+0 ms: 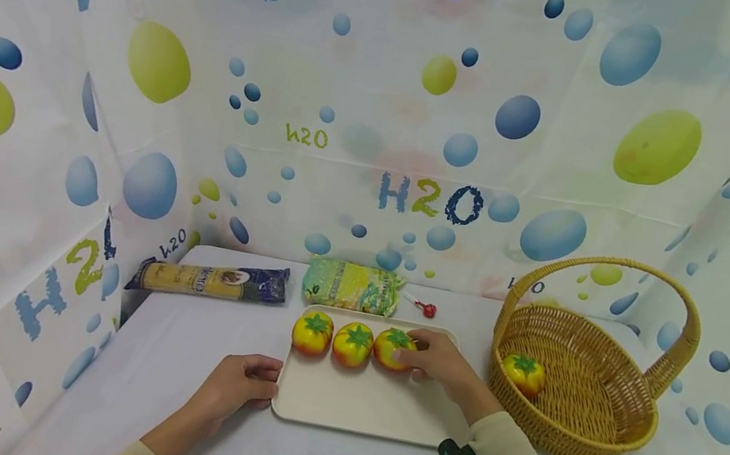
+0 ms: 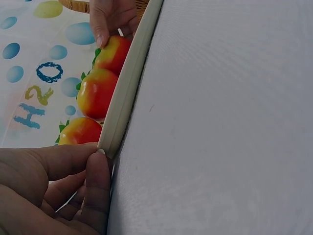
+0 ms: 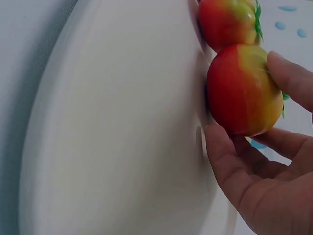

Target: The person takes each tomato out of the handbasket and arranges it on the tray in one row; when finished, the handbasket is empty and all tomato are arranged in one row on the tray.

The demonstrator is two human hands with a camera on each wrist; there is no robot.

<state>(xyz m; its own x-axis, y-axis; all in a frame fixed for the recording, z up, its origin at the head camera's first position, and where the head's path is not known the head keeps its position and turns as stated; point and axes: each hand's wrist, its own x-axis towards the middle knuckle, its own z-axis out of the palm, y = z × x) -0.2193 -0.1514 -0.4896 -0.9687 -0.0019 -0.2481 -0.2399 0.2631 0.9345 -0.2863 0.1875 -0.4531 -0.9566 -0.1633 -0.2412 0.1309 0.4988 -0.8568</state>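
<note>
Three red-and-yellow tomatoes with green leafy tops stand side by side along the far edge of a cream tray (image 1: pixel 371 410). My right hand (image 1: pixel 446 366) holds the rightmost tomato (image 1: pixel 389 351), thumb on its top and fingers round its side, low over the tray. In the right wrist view that tomato (image 3: pixel 242 93) sits right up against its neighbour. The middle tomato (image 1: pixel 352 348) and the left tomato (image 1: pixel 311 338) are untouched by either hand. At the tray's left edge, my left hand (image 1: pixel 233 383) pinches the rim (image 2: pixel 124 103) between thumb and finger.
A wicker basket (image 1: pixel 651 424) with a tall handle stands right of the tray, another tomato (image 1: pixel 524 375) inside it. Behind the tray lie a green-yellow packet (image 1: pixel 355 286) and a red lollipop (image 1: pixel 428 310). A long blue-and-yellow package (image 1: pixel 211 281) lies at the back left.
</note>
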